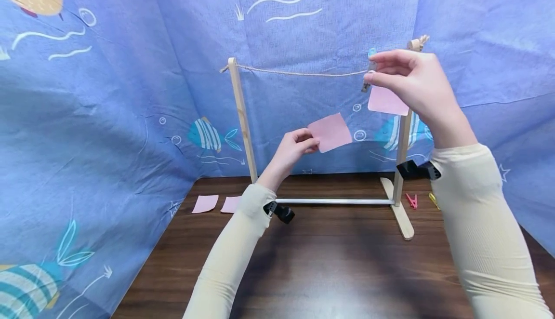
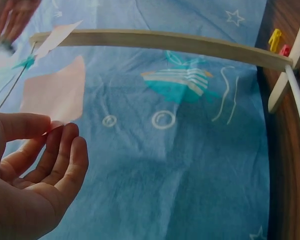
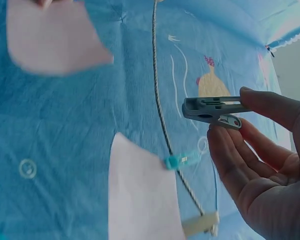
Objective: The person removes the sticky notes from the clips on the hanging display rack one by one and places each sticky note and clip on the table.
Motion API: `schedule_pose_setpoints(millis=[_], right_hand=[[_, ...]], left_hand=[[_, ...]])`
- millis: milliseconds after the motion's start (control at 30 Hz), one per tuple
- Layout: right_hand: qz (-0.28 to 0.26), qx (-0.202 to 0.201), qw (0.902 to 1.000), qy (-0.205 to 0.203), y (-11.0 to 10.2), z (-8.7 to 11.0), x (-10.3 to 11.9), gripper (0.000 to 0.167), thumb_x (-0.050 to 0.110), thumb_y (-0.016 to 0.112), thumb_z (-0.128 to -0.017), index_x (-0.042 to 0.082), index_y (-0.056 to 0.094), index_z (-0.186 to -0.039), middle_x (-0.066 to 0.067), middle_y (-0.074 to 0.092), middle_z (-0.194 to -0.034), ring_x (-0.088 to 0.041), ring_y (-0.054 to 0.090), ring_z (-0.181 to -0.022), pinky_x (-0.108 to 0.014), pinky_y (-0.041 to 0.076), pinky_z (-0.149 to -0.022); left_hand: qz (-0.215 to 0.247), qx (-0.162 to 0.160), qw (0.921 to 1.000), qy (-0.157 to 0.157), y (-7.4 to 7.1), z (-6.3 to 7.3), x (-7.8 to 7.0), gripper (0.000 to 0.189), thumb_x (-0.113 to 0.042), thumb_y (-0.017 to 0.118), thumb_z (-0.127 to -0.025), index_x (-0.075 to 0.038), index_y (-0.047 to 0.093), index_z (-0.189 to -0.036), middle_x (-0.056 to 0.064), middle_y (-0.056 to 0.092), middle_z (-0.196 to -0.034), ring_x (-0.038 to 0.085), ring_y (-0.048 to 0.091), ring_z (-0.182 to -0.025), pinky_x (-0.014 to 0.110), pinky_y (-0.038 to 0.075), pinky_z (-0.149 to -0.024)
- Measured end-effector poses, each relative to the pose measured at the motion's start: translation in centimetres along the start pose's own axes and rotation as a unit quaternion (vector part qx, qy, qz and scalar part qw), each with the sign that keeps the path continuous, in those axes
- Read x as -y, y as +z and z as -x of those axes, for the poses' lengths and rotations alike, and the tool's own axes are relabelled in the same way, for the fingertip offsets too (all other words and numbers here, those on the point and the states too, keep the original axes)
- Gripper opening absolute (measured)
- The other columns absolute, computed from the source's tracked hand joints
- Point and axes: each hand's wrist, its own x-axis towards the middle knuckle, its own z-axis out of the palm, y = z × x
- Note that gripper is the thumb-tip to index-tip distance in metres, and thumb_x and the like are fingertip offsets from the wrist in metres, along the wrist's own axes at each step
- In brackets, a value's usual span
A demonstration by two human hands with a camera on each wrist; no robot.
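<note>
My left hand [image 1: 297,145] pinches a pink square of paper [image 1: 331,132] by one edge, below the rope [image 1: 299,73]. In the right wrist view, my right hand [image 3: 270,165] holds a grey clothespin [image 3: 212,111] between thumb and fingers, beside the rope. Another pink paper [image 3: 142,195] hangs from the rope under a teal clothespin [image 3: 182,160], near the right post. In the head view, the right hand partly covers that hanging paper [image 1: 388,101]. The left-hand paper [image 2: 55,92] appears below the teal clip in the left wrist view.
The rope spans two wooden posts [image 1: 243,116] joined low down by a white bar [image 1: 334,201]. Two pink papers [image 1: 205,204] lie on the dark table at left, one partly behind the left sleeve. Pink [image 1: 412,201] and yellow clothespins [image 1: 433,201] lie beyond the right foot.
</note>
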Motion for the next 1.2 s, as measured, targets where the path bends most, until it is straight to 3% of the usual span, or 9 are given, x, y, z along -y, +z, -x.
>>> schedule_pose_setpoints(millis=[167, 367, 567, 900, 1033, 1200], right_hand=[[0.002, -0.032, 0.9995, 0.004, -1.5, 2.2, -1.4, 0.042, 0.026, 0.082, -0.087, 0.017, 0.071, -0.127, 0.014, 0.072, -0.097, -0.005, 0.063, -0.096, -0.016, 0.041, -0.078], [-0.014, -0.073, 0.9972, 0.014, -4.5, 4.9, -4.1, 0.040, 0.014, 0.082, -0.086, 0.016, 0.073, -0.125, 0.015, 0.071, -0.092, -0.001, 0.064, -0.091, -0.011, 0.042, -0.073], [0.022, -0.096, 0.9935, 0.058, -6.6, 7.2, -7.2, 0.042, 0.019, 0.082, -0.086, 0.022, 0.072, -0.127, 0.023, 0.068, -0.091, 0.004, 0.060, -0.093, -0.008, 0.039, -0.073], [0.087, -0.110, 0.9857, 0.093, -8.8, 10.4, -12.0, 0.039, 0.023, 0.078, -0.091, 0.024, 0.069, -0.129, 0.034, 0.061, -0.085, 0.010, 0.055, -0.083, -0.011, 0.035, -0.069], [0.121, -0.109, 0.9797, 0.117, -8.9, 11.4, -13.7, 0.045, 0.030, 0.076, -0.092, 0.017, 0.065, -0.135, 0.038, 0.057, -0.085, 0.012, 0.052, -0.084, -0.008, 0.034, -0.068], [0.174, -0.100, 0.9670, 0.158, -9.0, 12.5, -16.0, 0.062, 0.043, 0.075, -0.090, 0.008, 0.061, -0.139, 0.046, 0.049, -0.083, 0.017, 0.047, -0.084, -0.006, 0.033, -0.067]], left_hand=[[-0.011, -0.036, 0.9992, 0.007, -2.0, 2.2, 0.9, 0.015, -0.007, 0.067, -0.096, 0.006, 0.067, -0.103, 0.002, 0.068, -0.085, 0.013, 0.065, -0.079, 0.046, 0.057, -0.089], [-0.037, -0.078, 0.9963, -0.001, -4.9, 4.7, 2.3, 0.014, -0.003, 0.067, -0.095, 0.009, 0.065, -0.101, -0.002, 0.066, -0.078, 0.010, 0.063, -0.073, 0.032, 0.057, -0.078], [-0.058, -0.127, 0.9899, -0.020, -9.1, 8.5, 3.8, 0.018, 0.002, 0.067, -0.092, 0.015, 0.062, -0.103, -0.001, 0.065, -0.080, 0.006, 0.064, -0.072, 0.022, 0.056, -0.073], [-0.078, -0.200, 0.9746, -0.066, -15.8, 14.5, 5.1, 0.021, 0.001, 0.065, -0.095, 0.017, 0.060, -0.108, -0.003, 0.065, -0.080, 0.007, 0.065, -0.073, 0.023, 0.057, -0.074], [-0.089, -0.211, 0.9694, -0.089, -17.4, 16.3, 5.2, 0.023, -0.004, 0.066, -0.096, 0.014, 0.061, -0.110, -0.006, 0.066, -0.080, 0.007, 0.067, -0.074, 0.022, 0.057, -0.074], [-0.110, -0.191, 0.9685, -0.115, -18.5, 17.7, 5.7, 0.033, -0.003, 0.066, -0.095, 0.018, 0.057, -0.119, -0.006, 0.066, -0.083, 0.005, 0.066, -0.073, 0.021, 0.057, -0.072]])
